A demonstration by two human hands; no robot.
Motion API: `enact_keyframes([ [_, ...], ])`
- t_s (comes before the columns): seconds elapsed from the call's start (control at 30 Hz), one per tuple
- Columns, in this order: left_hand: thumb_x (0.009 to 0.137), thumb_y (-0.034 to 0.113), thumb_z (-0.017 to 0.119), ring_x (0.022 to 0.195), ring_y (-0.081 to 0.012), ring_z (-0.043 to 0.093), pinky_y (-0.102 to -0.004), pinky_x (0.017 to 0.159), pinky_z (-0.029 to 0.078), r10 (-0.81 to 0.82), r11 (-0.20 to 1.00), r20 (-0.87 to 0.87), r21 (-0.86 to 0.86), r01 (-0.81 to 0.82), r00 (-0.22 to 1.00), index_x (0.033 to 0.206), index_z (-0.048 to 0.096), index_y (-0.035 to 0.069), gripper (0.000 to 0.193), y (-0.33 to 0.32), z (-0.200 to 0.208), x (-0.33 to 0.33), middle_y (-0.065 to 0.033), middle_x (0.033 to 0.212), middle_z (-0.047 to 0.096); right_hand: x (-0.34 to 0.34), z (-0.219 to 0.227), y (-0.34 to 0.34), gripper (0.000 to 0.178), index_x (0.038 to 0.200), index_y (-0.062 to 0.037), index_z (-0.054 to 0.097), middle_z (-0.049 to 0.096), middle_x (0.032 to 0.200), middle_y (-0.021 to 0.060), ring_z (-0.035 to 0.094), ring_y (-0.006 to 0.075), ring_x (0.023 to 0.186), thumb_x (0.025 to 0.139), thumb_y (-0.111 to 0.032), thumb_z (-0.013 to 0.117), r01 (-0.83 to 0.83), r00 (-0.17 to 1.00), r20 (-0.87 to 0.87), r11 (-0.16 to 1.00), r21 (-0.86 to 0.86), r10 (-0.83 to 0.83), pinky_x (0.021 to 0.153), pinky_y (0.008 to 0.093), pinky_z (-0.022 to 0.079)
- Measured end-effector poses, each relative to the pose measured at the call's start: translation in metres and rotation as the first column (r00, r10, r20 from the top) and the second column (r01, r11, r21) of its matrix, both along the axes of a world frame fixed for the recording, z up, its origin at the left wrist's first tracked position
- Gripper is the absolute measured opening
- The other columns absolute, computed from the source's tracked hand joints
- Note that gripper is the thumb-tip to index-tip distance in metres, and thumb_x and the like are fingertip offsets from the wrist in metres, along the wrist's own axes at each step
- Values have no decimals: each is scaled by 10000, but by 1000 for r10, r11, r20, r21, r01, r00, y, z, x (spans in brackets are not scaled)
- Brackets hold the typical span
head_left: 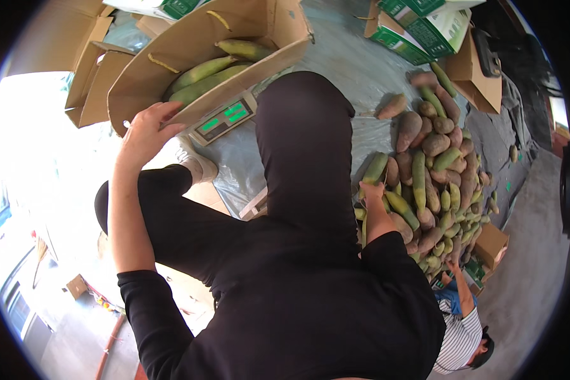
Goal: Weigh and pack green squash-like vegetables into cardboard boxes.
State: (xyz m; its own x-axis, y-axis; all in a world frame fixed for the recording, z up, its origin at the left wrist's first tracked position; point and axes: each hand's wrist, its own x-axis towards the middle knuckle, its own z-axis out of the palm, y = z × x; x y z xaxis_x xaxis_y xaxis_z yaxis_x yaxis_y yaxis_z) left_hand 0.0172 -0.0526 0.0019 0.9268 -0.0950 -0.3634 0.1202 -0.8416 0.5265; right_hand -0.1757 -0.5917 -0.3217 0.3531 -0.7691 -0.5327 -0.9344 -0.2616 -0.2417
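At the left, my left hand (147, 132) closes on the near left rim of an open cardboard box (259, 75), thumb outside. Several long green gourd-like fruits (206, 73) lie in the box. Beneath it is a scale (225, 119) with a lit green display. My right hand (372, 190) grips the lower end of a long green gourd (375, 167), beside my right thigh. This hand is at the left edge of a big pile of brown tuber-like produce (436, 144) mixed with more green gourds; its fingers are partly hidden.
Green-and-white cartons (418, 28) and an open brown box (475, 73) stand beyond the pile. Plastic sheeting (335, 57) covers the floor. At lower right, a person in a striped top (459, 342) reaches toward the pile, near another cardboard box (489, 246). My bent legs lie between scale and pile.
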Motion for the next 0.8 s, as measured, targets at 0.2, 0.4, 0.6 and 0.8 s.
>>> enact_keyframes([
  [0.2, 761, 143, 677, 937, -284, 614, -369, 829, 469, -36, 998, -17, 45, 37, 999, 1125, 606, 36, 387, -2, -2, 5, -145, 995, 628, 9, -31, -24, 589, 1182, -85, 524, 597, 1020, 69, 573, 235, 767, 667, -207, 781, -7, 1000, 3, 895, 446, 7, 635, 389, 440],
  [0.4, 752, 166, 675, 946, -311, 595, -378, 839, 456, -28, 997, -24, 70, 29, 999, 1112, 613, 37, 387, 1, 4, 2, -145, 997, 620, 34, -48, 7, 518, 1137, -101, 568, 579, 987, 42, 529, 217, 873, 699, -277, 784, 316, 918, 27, 771, 553, -396, 660, 442, 378],
  [0.6, 750, 186, 677, 979, -321, 581, -392, 870, 450, -65, 986, -53, 151, 72, 996, 1106, 617, 50, 386, 4, 6, -3, -140, 1033, 616, 52, -58, 24, 304, 985, -155, 602, 544, 881, -8, 500, 186, 818, 747, -273, 750, 274, 949, -67, 699, 661, -308, 672, 371, 333],
  [0.8, 757, 230, 676, 979, -316, 578, -403, 857, 452, -85, 982, -41, 169, 90, 996, 1100, 613, 56, 390, 1, 3, -2, -128, 1016, 615, 63, -63, 26, 292, 960, -162, 603, 536, 838, -18, 479, 167, 764, 727, -240, 761, 418, 876, -93, 649, 636, -473, 675, 389, 343],
])
